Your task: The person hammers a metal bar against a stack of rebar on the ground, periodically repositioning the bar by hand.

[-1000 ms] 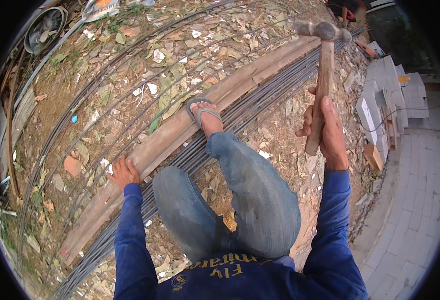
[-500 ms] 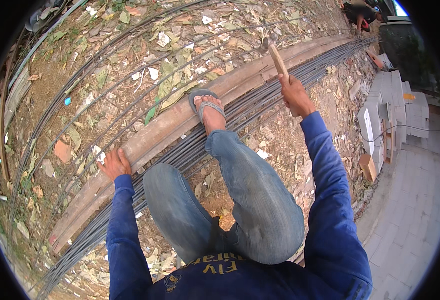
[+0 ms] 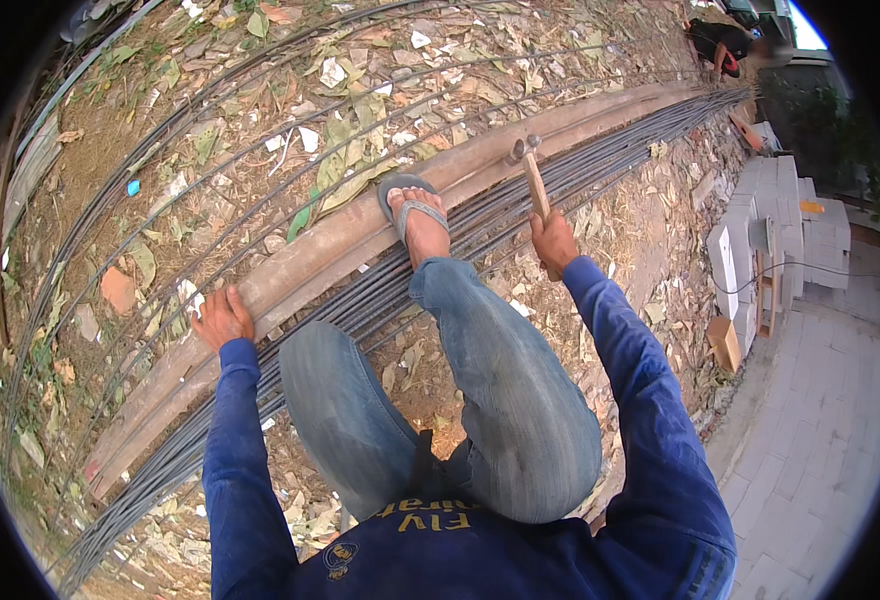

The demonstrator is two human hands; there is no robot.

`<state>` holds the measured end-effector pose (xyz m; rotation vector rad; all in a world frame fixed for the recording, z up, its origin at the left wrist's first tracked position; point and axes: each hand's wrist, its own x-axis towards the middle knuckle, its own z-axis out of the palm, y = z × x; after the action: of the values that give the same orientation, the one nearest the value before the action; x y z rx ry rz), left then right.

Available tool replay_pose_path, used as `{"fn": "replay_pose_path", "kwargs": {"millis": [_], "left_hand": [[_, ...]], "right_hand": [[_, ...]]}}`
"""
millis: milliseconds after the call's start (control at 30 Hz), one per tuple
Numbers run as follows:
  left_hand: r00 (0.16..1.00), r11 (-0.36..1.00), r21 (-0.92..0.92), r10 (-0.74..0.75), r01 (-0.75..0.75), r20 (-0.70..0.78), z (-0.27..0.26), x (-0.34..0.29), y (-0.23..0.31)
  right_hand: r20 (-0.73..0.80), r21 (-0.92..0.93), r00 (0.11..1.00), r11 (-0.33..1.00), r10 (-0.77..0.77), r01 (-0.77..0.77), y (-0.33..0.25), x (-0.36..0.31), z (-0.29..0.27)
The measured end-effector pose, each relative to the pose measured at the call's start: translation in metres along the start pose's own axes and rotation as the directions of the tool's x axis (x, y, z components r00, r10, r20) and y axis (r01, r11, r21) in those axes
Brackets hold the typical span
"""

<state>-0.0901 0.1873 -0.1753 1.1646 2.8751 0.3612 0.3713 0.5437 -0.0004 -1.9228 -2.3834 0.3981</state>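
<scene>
While the left hand [image 3: 224,318] lies on the plank [image 3: 330,248], fingers directed toward the far edge, the right hand [image 3: 555,243] is closed around the handle of the hammer [image 3: 536,188]. Whether the left hand grips the plank or merely rests on it cannot be determined from this view. The hammer is positioned to the right of the foot [image 3: 427,237], its head overlapping the plank; contact between head and plank cannot be confirmed. The plank runs diagonally along the ground [image 3: 650,250], from lower left to upper right. A bundle of thin dark rods [image 3: 380,290] extends alongside it, on the side nearer the person. The foot, fitted with a grey sandal [image 3: 391,200], is placed at the plank between the two hands. Leaves [image 3: 355,187] litter the ground beyond. Near the far end of the plank, a co-worker [image 3: 717,45] bends low. At right, pale blocks [image 3: 768,195] are stacked near the pavement [image 3: 810,400].
</scene>
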Motion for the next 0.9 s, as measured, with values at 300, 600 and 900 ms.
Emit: {"fn": "replay_pose_path", "kwargs": {"millis": [300,600,900], "left_hand": [[0.999,1.000,0.004,-0.014,0.014,-0.034,0.000,0.004,-0.012],[1.000,1.000,-0.016,-0.008,0.008,0.002,0.008,0.008,0.008],[0.997,0.995,0.073,-0.066,0.062,0.045,-0.004,0.009,-0.031]], "right_hand": [[-0.566,0.516,0.813,0.712,-0.134,0.476,-0.173,0.020,-0.302],[0.002,-0.013,0.999,0.999,0.040,-0.040,0.045,-0.050,0.062],[-0.534,0.527,0.843,0.757,-0.058,0.386,-0.122,-0.012,-0.246]]}}
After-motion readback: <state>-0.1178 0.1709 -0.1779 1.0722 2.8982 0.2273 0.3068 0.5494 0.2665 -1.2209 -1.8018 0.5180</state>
